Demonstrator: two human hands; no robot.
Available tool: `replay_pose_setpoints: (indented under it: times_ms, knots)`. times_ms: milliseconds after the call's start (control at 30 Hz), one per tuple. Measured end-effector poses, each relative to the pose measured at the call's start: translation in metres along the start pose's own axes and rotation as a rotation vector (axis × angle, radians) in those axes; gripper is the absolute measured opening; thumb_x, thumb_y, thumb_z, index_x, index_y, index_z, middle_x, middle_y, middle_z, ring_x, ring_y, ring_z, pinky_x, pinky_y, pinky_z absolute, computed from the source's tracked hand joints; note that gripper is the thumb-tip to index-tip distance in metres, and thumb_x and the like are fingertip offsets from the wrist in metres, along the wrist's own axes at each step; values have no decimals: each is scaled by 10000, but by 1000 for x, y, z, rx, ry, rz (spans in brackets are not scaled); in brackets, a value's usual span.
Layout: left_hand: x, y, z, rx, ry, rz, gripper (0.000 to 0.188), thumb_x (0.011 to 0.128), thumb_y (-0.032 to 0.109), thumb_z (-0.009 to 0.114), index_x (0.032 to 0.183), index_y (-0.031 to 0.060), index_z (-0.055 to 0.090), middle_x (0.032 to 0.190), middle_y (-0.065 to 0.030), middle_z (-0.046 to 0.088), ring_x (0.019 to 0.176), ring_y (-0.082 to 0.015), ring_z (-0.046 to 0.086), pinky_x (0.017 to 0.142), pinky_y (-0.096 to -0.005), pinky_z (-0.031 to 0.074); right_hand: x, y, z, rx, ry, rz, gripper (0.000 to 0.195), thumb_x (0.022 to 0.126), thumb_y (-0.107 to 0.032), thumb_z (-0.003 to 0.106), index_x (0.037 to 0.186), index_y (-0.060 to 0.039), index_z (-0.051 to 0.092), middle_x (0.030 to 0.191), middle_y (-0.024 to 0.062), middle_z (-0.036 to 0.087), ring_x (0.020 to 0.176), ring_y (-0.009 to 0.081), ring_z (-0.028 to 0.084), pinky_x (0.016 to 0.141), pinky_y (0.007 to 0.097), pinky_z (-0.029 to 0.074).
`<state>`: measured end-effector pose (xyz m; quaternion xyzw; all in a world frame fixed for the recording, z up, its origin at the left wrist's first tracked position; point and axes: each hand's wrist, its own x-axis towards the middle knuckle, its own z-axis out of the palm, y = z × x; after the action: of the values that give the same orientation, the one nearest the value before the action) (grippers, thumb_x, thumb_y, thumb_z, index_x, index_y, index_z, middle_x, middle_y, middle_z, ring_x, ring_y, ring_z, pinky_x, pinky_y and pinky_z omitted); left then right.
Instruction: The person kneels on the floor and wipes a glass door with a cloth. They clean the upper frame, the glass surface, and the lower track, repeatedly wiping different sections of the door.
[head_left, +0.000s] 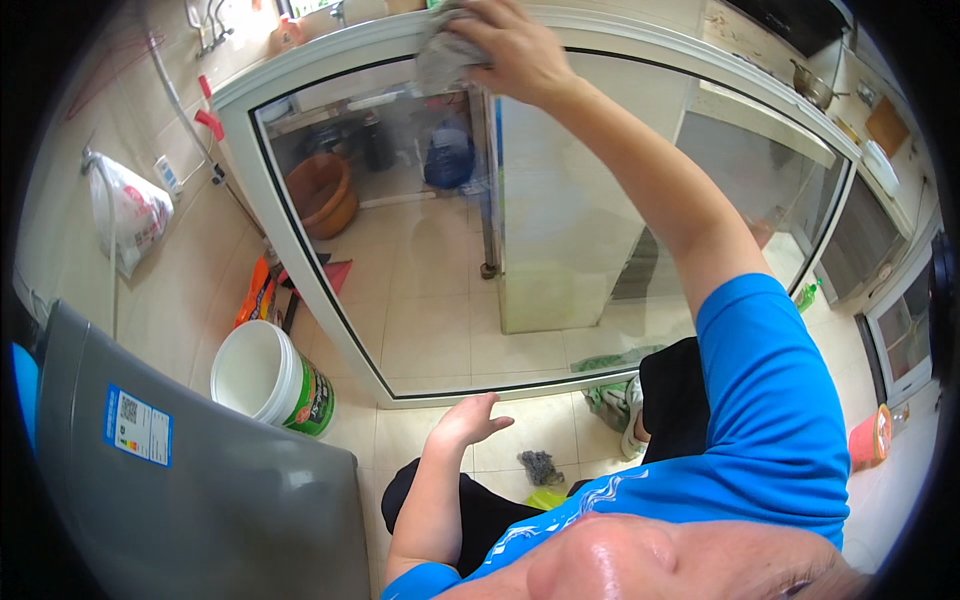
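A framed glass panel (420, 262), with a pale frame and a black seal, fills the middle of the head view. High on the panel, my right hand (521, 56) presses a crumpled grey cloth (450, 56) against the upper part of the frame and glass. Down by the lower frame rail (540, 388) is my left hand (472, 420), thumb apart and nothing held. Its fingertips overlap the rail's edge; whether they touch it is unclear. On the tiled floor between my legs lies a dark grey scouring pad or rag (541, 467).
A white bucket (251, 371) with a green label stands left, beside a grey appliance (225, 495). A plastic bag (129, 214) hangs on the wall. Behind the glass sits a brown tub (326, 199). A green cloth (611, 401) lies near my foot. At far right is a pink container (868, 439).
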<state>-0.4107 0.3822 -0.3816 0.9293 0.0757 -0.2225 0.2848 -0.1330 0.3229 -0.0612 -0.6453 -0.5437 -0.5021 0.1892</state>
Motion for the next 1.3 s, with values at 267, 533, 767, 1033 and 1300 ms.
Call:
replay_pose_setpoints:
  times_ms: [267, 533, 767, 1033, 1300]
  knots:
    - [11, -5, 6, 8, -53, -32, 664, 815, 469, 640, 1296, 37, 488, 1277, -188, 537, 1199, -314, 501, 996, -387, 412, -24, 52, -51, -42, -40, 182, 593, 624, -140, 713, 1184, -133, 520, 1217, 121, 494, 1160, 338, 469, 917, 427, 459]
    - [18, -10, 16, 56, -57, -6, 678, 813, 493, 630, 1287, 28, 493, 1191, -209, 586, 1117, -325, 560, 934, -394, 447, -130, 169, -120, -408, 82, 484, 591, 666, -149, 711, 1222, -151, 512, 1292, 102, 472, 1206, 323, 440, 967, 412, 422]
    - [14, -8, 15, 50, -90, -63, 674, 821, 482, 618, 1302, 31, 476, 1246, -210, 552, 1186, -326, 508, 994, -389, 413, -211, 248, -145, -585, 221, 845, 588, 801, -337, 639, 1278, -56, 442, 1318, 201, 425, 1229, 354, 411, 982, 431, 401]
    - [10, -4, 13, 71, -57, -46, 677, 822, 474, 619, 1312, 33, 468, 1275, -202, 533, 1206, -316, 493, 1009, -386, 402, -171, 187, -70, -490, 403, 878, 589, 772, -275, 639, 1224, 50, 444, 1271, 254, 440, 1166, 412, 430, 999, 444, 365]
    - [20, -16, 18, 30, -73, -45, 659, 819, 469, 623, 1290, 26, 495, 1245, -212, 548, 1176, -322, 515, 983, -385, 416, -106, 41, 0, -357, 132, 627, 639, 662, -143, 724, 1251, -144, 477, 1379, 151, 376, 1258, 371, 334, 982, 467, 380]
